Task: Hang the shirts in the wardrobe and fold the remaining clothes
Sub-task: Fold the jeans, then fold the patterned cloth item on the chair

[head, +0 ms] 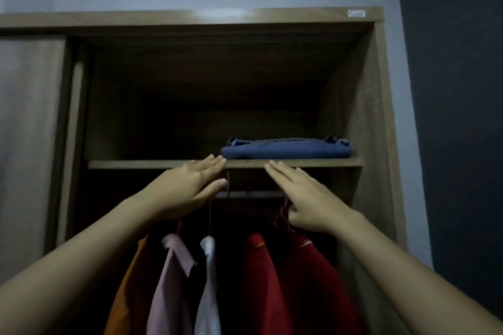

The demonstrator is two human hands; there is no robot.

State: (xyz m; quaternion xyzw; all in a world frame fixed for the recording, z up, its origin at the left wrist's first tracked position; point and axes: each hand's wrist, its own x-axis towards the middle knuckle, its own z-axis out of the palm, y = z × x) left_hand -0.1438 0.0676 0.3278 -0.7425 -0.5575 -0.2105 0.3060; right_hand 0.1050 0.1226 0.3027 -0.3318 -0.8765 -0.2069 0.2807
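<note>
A folded stack of blue clothes (285,150) lies on the wardrobe's upper shelf (152,164), toward the right. Below it, shirts hang from the rail (253,194): an orange one (128,294), a pink one (170,280), a white one (208,285) and two red ones (288,288). My left hand (187,187) is raised just in front of the shelf edge, fingers straight and together, holding nothing. My right hand (304,198) is flat beside it, under the blue stack, its thumb close to a red hanger hook (283,215).
The wooden wardrobe (375,117) stands open, with a sliding door (30,144) pushed to the left. The space above the shelf is dark and deep. A pale wall is behind and a dark wall (457,90) is to the right.
</note>
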